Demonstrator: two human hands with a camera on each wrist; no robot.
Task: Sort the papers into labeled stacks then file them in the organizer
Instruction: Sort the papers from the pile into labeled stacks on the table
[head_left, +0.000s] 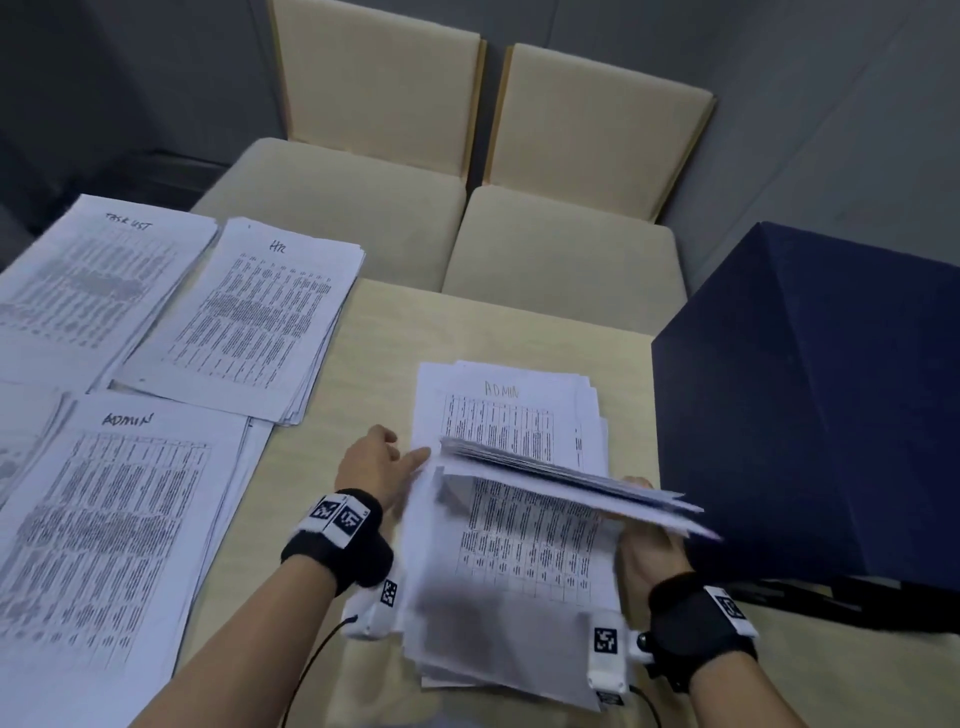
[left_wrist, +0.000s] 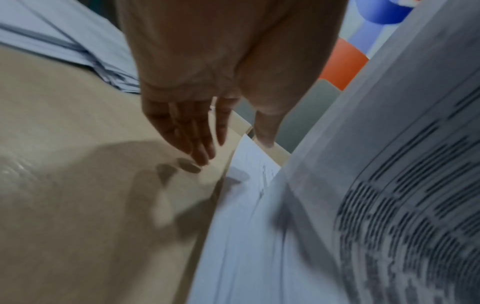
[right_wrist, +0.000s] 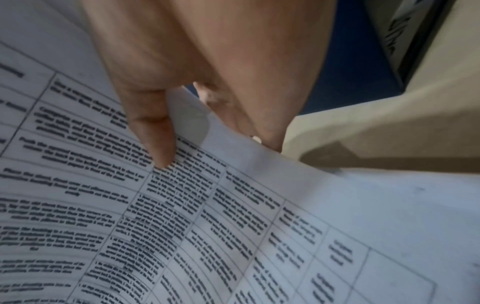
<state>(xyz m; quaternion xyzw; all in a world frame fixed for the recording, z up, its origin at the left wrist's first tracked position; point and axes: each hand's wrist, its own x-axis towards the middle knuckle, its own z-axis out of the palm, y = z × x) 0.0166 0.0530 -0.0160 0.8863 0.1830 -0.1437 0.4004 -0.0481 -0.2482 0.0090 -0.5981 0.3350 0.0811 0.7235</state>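
Note:
A loose pile of printed sheets, its far top page marked ADMIN, lies mid-table. My right hand grips a lifted bundle of sheets by its right edge above that pile. In the right wrist view the thumb lies on the printed page and the fingers curl beneath it. My left hand sits at the pile's left edge. Its straight fingers reach down to the table and hold nothing. Labeled stacks lie at the left: TASK LIST, HR, ADMIN.
A tall dark blue organizer stands at the right, close to my right hand. Two beige chairs face the table's far edge. Bare tabletop shows between the HR stack and the loose pile.

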